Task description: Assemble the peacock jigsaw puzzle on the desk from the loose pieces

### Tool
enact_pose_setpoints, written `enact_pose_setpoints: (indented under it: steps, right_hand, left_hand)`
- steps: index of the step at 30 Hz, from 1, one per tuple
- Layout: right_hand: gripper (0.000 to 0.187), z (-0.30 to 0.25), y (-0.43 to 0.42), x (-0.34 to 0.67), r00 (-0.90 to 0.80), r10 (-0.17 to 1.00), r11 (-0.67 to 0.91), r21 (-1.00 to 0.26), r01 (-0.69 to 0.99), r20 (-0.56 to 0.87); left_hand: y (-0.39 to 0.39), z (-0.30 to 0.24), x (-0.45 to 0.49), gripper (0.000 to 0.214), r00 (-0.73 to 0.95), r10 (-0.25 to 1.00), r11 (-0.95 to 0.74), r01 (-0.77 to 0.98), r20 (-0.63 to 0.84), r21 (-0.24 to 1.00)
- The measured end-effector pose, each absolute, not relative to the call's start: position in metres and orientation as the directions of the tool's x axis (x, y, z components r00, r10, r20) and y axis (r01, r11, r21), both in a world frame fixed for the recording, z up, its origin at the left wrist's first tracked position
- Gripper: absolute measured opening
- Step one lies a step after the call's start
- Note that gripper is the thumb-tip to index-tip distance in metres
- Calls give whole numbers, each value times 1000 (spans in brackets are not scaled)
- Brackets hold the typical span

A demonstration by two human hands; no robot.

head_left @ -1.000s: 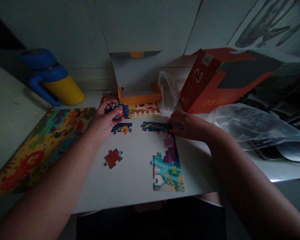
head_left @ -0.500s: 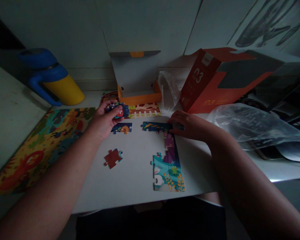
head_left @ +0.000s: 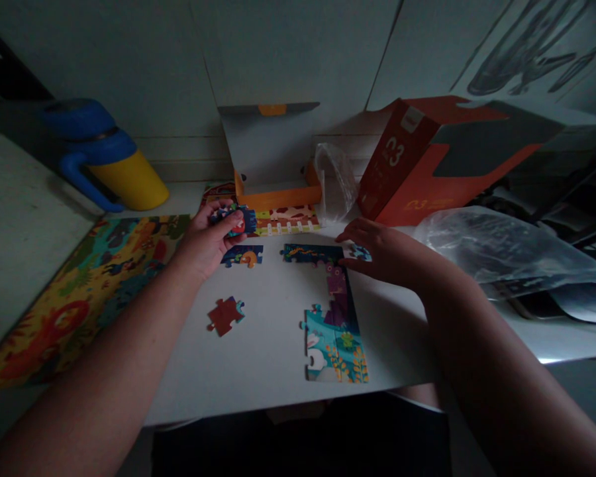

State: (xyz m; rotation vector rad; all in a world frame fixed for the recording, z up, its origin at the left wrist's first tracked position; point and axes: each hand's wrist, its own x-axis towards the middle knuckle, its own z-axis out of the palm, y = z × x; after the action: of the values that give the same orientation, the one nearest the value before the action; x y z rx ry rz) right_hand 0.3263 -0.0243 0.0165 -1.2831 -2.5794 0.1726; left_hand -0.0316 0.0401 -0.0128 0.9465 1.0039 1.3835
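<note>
My left hand (head_left: 213, 235) is closed round a small stack of jigsaw puzzle pieces (head_left: 241, 220), with the thumb across the top. Just below it lies a dark blue joined strip (head_left: 249, 256) with an orange shape, partly covered by that hand. My right hand (head_left: 370, 248) hovers at the top right corner of the partly joined puzzle (head_left: 335, 331), thumb and fingers apart. Between them, a patterned puzzle piece (head_left: 360, 252) shows on the table, mostly under the palm. A single reddish-brown puzzle piece (head_left: 225, 316) lies apart at lower left.
A finished-looking picture board (head_left: 69, 298) lies at left, below a blue and yellow jug (head_left: 124, 169). At the back stand an open orange box (head_left: 278, 195), a clear plastic bag (head_left: 335, 182) and a large red-orange box (head_left: 427, 172). More plastic wrap (head_left: 506, 245) lies at right.
My right hand has lifted and spread slightly at the puzzle's corner, so more of the piece beneath it shows. My left hand keeps the stack in the same place.
</note>
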Motion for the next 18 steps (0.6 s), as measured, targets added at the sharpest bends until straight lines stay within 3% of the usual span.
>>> enact_pose_setpoints:
  steps: [3,8,18]
  right_hand:
    - [53,20,-68,312,-545,822,569,-201,798,165]
    - [97,0,-149,294,-621,777,621,-286,729,104]
    - [87,-6,-150,303,-632,771,618,-328,715,76]
  left_hand:
    - [41,-12,-32,45,-57,998,-12,-326,-7,945]
    - [41,-11,-33,44,-61,998,-16,-348,-5,937]
    - [37,-11,-33,46,-45,999,-15,-346,0,938]
